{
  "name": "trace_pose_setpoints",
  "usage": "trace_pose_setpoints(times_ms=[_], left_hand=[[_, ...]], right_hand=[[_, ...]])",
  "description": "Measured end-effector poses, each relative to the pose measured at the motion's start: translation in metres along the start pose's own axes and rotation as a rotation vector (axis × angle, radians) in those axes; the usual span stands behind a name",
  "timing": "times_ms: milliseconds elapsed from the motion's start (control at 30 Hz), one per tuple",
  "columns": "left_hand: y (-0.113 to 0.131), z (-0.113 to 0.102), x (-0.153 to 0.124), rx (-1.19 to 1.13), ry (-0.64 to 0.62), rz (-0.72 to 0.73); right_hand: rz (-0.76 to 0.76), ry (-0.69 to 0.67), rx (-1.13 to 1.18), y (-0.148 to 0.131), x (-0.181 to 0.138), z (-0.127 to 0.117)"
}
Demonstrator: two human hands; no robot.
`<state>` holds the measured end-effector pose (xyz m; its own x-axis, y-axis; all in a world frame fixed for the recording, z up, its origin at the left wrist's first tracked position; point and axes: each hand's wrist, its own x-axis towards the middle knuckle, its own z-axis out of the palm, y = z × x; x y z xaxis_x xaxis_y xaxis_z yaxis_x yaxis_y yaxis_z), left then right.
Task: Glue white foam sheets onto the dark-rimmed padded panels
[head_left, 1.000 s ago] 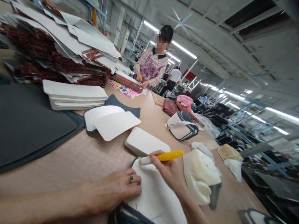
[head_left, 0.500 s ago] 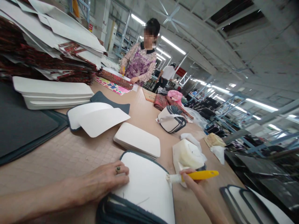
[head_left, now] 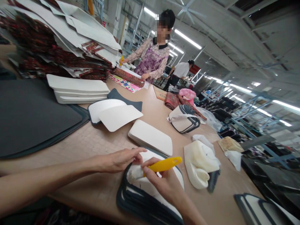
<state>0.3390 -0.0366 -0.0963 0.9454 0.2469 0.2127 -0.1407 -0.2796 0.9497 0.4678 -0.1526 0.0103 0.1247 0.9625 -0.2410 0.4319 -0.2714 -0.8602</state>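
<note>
Both hands (head_left: pixel 140 170) on white panel stack (head_left: pixel 150 190), yellow brush (head_left: pixel 161 165) in R.

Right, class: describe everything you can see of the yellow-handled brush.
The yellow-handled brush has a smooth, flat, plastic-looking yellow handle and a whitish head, blurred. It lies nearly level, handle pointing right and slightly up. The right hand grips it, head down on the white, dark-edged panel atop a stack; the left hand rests beside the head.

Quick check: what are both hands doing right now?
Left hand: open, fingers resting on the top white piece of the stack.
Right hand: closed on the yellow-handled brush.
</note>
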Motion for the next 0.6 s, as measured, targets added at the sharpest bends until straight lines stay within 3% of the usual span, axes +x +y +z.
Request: trace_pose_setpoints(times_ms=[100, 200, 400, 600], left_hand=[[0.000, 0.001, -0.001, 0.059, 0.001, 0.013], [0.003, 0.002, -0.001, 0.081, 0.015, 0.019], [0.011, 0.002, 0.001, 0.150, 0.055, -0.028], [0.014, 0.006, 0.004, 0.183, 0.062, -0.021]], right_hand=[[0.031, -0.025, -0.018, 0.003, 0.001, 0.000], [0.082, 0.016, -0.107, 0.012, -0.017, -0.019], [0.173, 0.401, -0.182, 0.054, -0.084, -0.073], [0.217, 0.703, -0.178, 0.088, -0.128, -0.100]])
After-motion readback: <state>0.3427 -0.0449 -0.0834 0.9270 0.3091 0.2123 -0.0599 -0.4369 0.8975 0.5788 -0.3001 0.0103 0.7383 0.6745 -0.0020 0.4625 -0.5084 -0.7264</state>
